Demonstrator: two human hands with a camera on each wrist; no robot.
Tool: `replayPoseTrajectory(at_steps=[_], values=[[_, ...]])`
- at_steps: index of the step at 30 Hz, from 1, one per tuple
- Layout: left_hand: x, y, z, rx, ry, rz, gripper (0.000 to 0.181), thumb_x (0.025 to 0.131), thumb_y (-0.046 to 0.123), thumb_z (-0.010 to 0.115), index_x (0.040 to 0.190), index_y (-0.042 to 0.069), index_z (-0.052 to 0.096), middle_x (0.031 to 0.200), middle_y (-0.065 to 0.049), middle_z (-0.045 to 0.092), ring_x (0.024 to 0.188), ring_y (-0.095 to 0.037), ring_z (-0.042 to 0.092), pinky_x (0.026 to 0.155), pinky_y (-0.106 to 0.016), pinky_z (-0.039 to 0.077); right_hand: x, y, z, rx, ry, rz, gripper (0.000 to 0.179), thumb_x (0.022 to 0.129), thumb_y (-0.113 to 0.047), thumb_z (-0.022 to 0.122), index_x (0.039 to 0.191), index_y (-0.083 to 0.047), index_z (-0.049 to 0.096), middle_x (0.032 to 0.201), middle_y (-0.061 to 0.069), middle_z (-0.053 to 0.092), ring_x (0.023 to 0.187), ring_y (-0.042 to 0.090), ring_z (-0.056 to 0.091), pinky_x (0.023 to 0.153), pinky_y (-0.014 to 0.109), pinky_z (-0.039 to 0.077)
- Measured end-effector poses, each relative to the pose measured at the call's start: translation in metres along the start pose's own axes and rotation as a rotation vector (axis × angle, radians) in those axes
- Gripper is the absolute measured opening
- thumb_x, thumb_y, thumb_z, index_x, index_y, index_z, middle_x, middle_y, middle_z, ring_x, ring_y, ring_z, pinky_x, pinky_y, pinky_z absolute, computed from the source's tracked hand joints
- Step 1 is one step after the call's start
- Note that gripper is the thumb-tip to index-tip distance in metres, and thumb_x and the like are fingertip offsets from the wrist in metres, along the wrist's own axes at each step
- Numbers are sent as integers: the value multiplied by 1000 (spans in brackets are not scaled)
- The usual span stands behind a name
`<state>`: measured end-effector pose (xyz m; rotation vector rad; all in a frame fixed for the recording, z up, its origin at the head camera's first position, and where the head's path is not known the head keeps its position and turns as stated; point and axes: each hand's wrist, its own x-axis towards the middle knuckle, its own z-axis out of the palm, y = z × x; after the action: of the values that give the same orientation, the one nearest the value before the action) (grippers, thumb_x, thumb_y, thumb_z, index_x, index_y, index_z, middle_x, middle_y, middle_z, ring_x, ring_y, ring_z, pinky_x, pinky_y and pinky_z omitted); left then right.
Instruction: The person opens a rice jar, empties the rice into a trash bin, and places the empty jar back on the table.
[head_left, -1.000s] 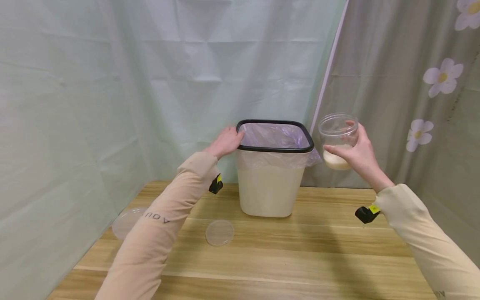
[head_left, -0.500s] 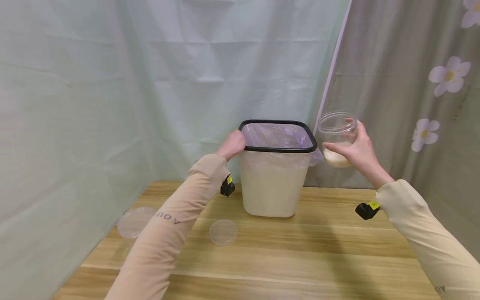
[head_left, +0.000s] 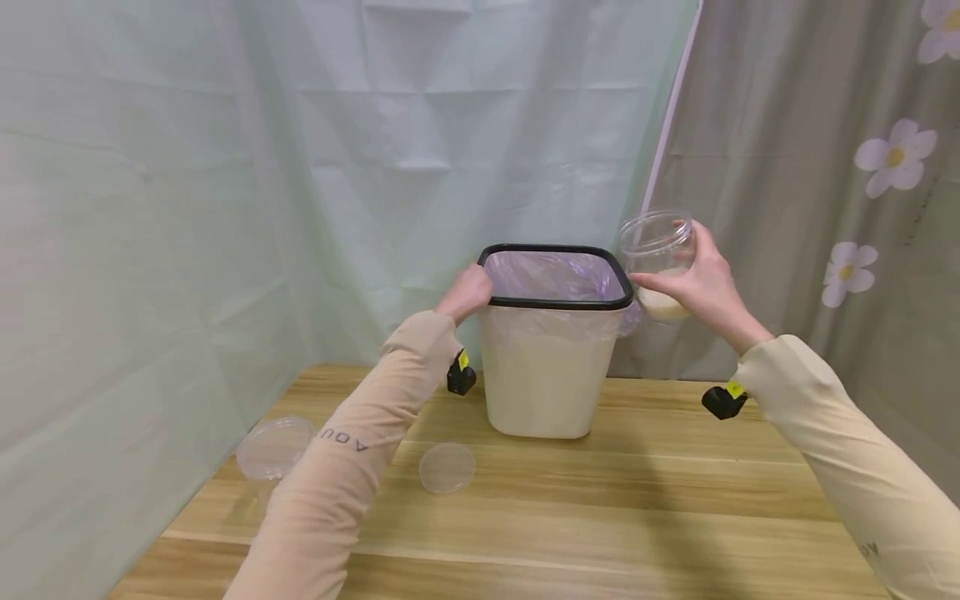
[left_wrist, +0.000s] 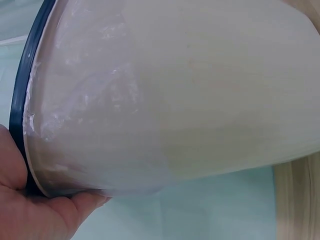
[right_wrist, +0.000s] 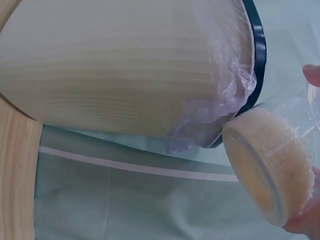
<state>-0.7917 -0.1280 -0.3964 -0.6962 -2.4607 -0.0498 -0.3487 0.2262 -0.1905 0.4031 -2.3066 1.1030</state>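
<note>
The left sleeve (head_left: 348, 475) seemingly reads "AQU"; the right sleeve (head_left: 847, 458) bears unclear lettering (head_left: 868, 550).

The person's left forearm (head_left: 354, 462), clad in wrinkled beige fabric printed with dark letters, is stretching forward and slanting inward. The bare left hand (head_left: 468, 290) is gripping, its thumb (left_wrist: 11, 161) opposing its curled fingers (left_wrist: 82, 204). The right forearm (head_left: 832, 450), in matching beige fabric, is slanting forward and inward too. The bare right hand (head_left: 708, 287) is holding a wide, raised grip, thumb and fingers spreading apart.
</note>
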Motion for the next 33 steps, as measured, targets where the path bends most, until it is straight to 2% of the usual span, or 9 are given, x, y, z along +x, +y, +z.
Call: replayPoseTrajectory(at_steps=[7,12,14,20,24,29,33], values=[[1,5,-7,-111,-38,-99,26,90,20,32,81,10,55,95,-10,53,85,-28,49,77,-45,40,9,-8,2,-63,-37,-33,99,64,-36,81,139,-9,23,128,13,39,114,33,39,85,51,35],[-1,8,-9,-61,-66,-92,25,89,17,34,80,8,55,93,-13,53,84,-30,49,76,-46,40,16,-11,6,-102,-54,-73,100,62,-35,82,139,-8,24,130,14,37,112,35,40,84,51,35],[-1,8,-9,-30,-65,-81,24,88,16,34,78,8,55,92,-13,53,84,-31,49,75,-46,40,19,-12,7,-122,-61,-86,100,62,-33,83,139,-8,24,130,15,36,111,36,40,83,51,36],[1,10,-10,-25,-44,-79,24,86,13,34,78,6,56,93,-15,54,83,-32,50,69,-49,42,27,-14,8,-187,-84,-105,101,63,-30,83,140,-6,22,131,17,34,111,38,40,84,51,35],[0,11,-14,-60,-60,-124,27,87,14,33,81,5,58,97,-16,54,86,-33,51,72,-49,41,31,-15,11,-219,-99,-116,101,63,-28,83,139,-4,22,130,19,35,112,39,38,85,52,34],[-4,13,-21,-112,-94,-192,30,89,16,31,88,3,58,104,-18,52,91,-33,50,79,-48,39,37,-16,16,-312,-127,-140,99,65,-28,81,139,-1,21,128,21,37,112,41,35,88,55,29],[-6,16,-27,-132,-97,-208,33,90,18,30,95,0,57,108,-20,50,91,-34,50,80,-48,40,42,-18,18,-380,-150,-170,97,65,-28,81,138,-3,23,127,22,37,111,43,34,89,57,25]])
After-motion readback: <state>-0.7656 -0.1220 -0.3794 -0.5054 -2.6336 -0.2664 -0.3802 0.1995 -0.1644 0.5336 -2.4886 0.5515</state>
